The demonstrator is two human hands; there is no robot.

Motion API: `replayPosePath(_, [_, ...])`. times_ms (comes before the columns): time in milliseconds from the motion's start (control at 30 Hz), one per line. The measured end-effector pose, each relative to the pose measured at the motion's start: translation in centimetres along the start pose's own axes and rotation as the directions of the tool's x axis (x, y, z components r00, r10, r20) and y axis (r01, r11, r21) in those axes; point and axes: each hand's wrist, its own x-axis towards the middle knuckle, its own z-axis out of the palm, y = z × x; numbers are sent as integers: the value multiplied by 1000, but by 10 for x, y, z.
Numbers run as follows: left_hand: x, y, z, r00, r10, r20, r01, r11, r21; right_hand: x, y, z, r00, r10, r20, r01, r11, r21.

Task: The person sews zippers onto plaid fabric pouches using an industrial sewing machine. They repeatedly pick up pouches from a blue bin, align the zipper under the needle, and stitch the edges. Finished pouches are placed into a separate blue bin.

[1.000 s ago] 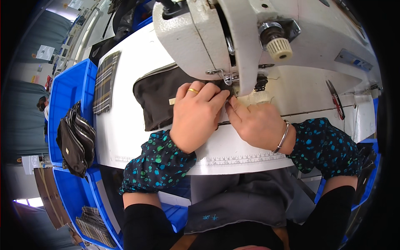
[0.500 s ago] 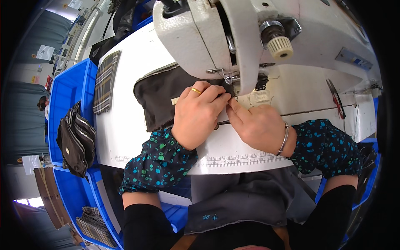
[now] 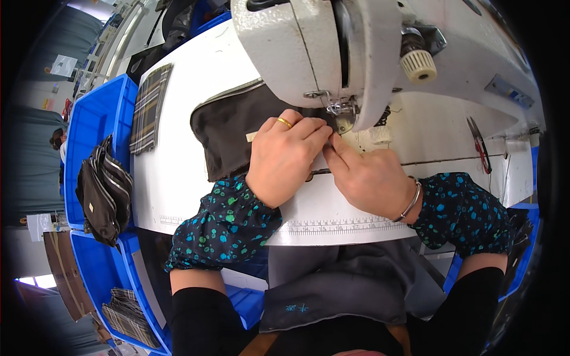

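A dark brown fabric pouch (image 3: 228, 127) with a zipper along its far edge lies flat on the white sewing table. Its right end reaches under the needle area of a white sewing machine (image 3: 285, 47). My left hand (image 3: 287, 153), wearing a gold ring, rests on the pouch with fingers bent and gripping its edge. Close against it, my right hand (image 3: 371, 181) pinches that same edge near the presser foot (image 3: 343, 110). The fingertips of both hands almost meet there, and the fabric between them is mostly hidden.
Thread snips (image 3: 480, 145) lie on the table's right. Folded plaid fabric (image 3: 151, 110) sits at the left edge. Beyond it, a blue bin (image 3: 74, 196) has dark zippered pouches (image 3: 105, 196) draped over its side; a lower bin holds plaid pieces (image 3: 129, 317). A printed ruler (image 3: 338, 229) runs along the front edge.
The view has shifted slightly, so the machine appears farther right and higher. Both hands keep their hold on the pouch's edge, with hardly any movement of the fingers.
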Motion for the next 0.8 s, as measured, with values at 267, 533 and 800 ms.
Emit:
replayPosePath(267, [6,-2,5,999,-46,29,44,996,74,2,3,0,999,-39,9,39,999,-36])
replayPosePath(533, [6,-3,4,998,-49,27,47,996,77,3,4,-2,999,-54,11,54,998,-27])
replayPosePath(800, [7,-4,-5,995,-53,90,43,993,111,1,5,0,998,-59,-7,59,998,-33])
